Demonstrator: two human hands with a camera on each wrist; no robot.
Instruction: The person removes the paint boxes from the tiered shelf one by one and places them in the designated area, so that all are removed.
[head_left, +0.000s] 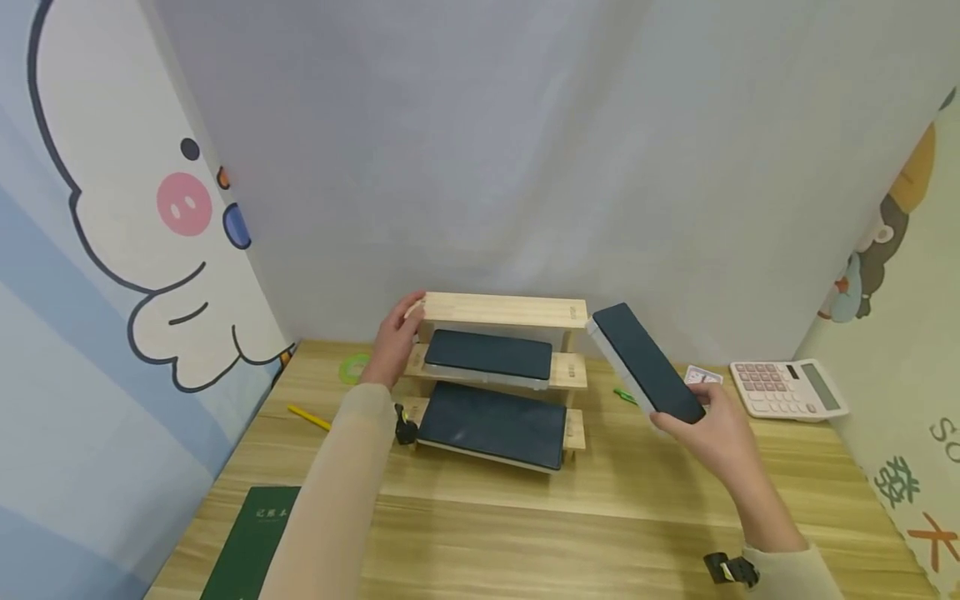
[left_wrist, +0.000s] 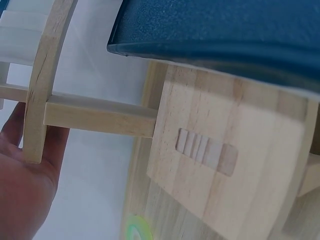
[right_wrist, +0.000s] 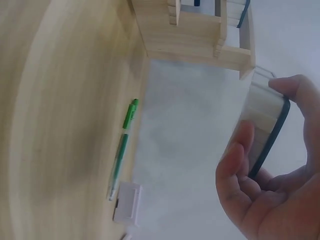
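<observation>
Probably light and rigid, the box [head_left: 648, 362] suits the right hand's [head_left: 716, 432] near-end grip; the left hand [head_left: 395, 340] grips the rack's [head_left: 502, 309] top-left corner.

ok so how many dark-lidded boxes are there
3: one dark-lidded box on the middle tier of the wooden rack, a wider box on its lowest tier, and a third box in the right hand. Any behind these would be hidden.

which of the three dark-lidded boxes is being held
The box gripped by the right hand; the middle box and bottom box sit on the wooden rack.
</observation>
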